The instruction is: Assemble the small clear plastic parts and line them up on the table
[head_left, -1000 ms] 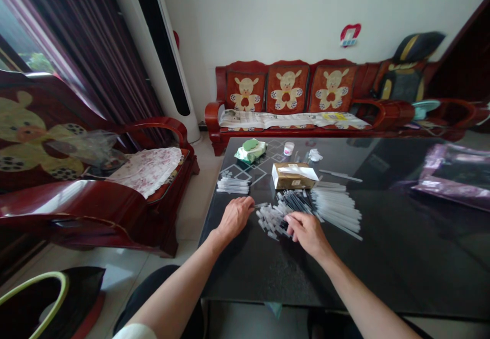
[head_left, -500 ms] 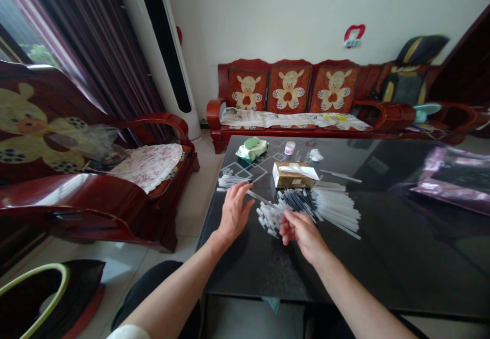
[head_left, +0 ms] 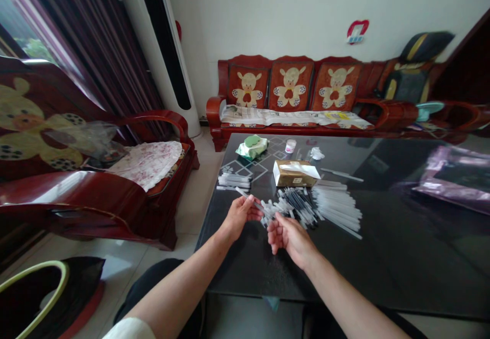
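Dark table (head_left: 383, 257), tissue box (head_left: 293, 178) with white tissue (head_left: 298, 168), hands (head_left: 241, 213) at slim tube (head_left: 241, 192)

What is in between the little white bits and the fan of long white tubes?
In the head view, a heap of thin dark sticks lies between the little white bits and the long white tubes.

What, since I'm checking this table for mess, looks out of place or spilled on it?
Nothing looks plainly spilled or damaged. A crumpled white wad lies loose behind the tissue box, like litter, and a slim stick lies apart from the fanned translucent tubes.
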`<state>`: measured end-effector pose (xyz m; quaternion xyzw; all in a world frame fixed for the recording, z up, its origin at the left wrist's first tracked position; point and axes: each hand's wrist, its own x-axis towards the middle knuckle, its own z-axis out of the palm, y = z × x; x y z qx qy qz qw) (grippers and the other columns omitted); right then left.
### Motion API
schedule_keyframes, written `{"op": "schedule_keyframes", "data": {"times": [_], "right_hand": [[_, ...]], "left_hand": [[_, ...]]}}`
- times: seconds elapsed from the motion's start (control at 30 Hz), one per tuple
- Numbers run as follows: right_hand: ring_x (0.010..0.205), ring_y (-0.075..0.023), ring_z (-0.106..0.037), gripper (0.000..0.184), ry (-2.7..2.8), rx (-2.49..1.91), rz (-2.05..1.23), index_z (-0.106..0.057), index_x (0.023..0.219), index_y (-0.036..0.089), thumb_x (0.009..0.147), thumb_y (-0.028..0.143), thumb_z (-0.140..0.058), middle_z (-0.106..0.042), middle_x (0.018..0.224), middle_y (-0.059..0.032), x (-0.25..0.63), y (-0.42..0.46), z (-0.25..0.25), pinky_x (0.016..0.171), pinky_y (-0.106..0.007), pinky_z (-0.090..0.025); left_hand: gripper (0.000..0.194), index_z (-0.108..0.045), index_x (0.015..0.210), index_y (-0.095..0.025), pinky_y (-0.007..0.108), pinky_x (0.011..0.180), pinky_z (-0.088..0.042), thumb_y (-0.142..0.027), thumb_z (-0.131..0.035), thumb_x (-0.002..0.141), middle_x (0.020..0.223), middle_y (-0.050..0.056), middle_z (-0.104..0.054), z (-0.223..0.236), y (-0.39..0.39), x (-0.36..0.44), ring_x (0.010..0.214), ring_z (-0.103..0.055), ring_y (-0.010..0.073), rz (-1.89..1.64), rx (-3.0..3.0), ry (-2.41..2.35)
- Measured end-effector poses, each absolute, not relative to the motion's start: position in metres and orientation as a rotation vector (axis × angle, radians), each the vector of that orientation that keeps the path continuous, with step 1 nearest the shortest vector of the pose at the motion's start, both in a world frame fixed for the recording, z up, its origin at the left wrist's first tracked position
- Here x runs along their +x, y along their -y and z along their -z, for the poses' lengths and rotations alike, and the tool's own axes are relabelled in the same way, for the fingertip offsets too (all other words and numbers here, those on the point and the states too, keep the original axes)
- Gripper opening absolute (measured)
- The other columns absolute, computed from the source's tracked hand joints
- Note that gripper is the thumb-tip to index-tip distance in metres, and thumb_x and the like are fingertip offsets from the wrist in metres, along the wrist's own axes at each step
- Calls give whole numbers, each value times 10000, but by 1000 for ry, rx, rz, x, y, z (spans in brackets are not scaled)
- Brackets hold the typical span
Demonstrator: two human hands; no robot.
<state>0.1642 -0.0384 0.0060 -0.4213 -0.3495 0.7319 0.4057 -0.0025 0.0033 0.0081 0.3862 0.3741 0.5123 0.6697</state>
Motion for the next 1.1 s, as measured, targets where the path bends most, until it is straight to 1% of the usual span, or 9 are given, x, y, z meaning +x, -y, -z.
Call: {"op": "schedule_keyframes", "data": {"times": [0.17, 0.43, 0.67, 0.9, 1.1], "right_hand": [[362, -135, -563, 414, 881, -1018, -1864, -646, 704, 107, 848, 486, -561, -643, 520, -58, 165, 38, -8, 354, -238, -468], [367, -124, -550, 384, 888, -948, -1881, -640, 734, 117, 853, 477, -572, -630, 524, -35, 163, 40, -4, 359, -235, -465], [370, -100, -524, 340, 884, -946, -1881, -643, 736, 119, 817, 450, -637, -600, 518, -7, 162, 40, -5, 360, -222, -457], [369, -92, -529, 353, 932, -1015, -1838, -647, 713, 119, 759, 466, -689, -615, 521, -15, 163, 41, -13, 369, -212, -454], [372, -92, -521, 314, 1018, -1105, -1744, -638, 678, 117, 708, 417, -727, -622, 505, -21, 165, 40, -17, 379, -212, -446]], "left_hand": [[397, -591, 854, -107, 237, 562, -531, -496, -646, 801, 664, 67, -665, -5, -5, -3, 569, -643, 138, -1116, 843, -768], [383, -581, 862, -103, 230, 552, -533, -481, -625, 825, 645, 80, -673, -5, -6, -5, 550, -642, 137, -1094, 861, -764], [403, -592, 846, -98, 231, 550, -533, -497, -637, 808, 654, 83, -674, -9, -7, -7, 554, -645, 141, -1112, 883, -779], [400, -590, 843, -104, 228, 540, -527, -500, -630, 808, 640, 75, -669, -11, -6, -6, 529, -633, 133, -1109, 893, -811], [391, -591, 826, -110, 223, 534, -522, -499, -625, 812, 616, 62, -658, -13, -5, -7, 519, -621, 127, -1088, 913, -818]]}}
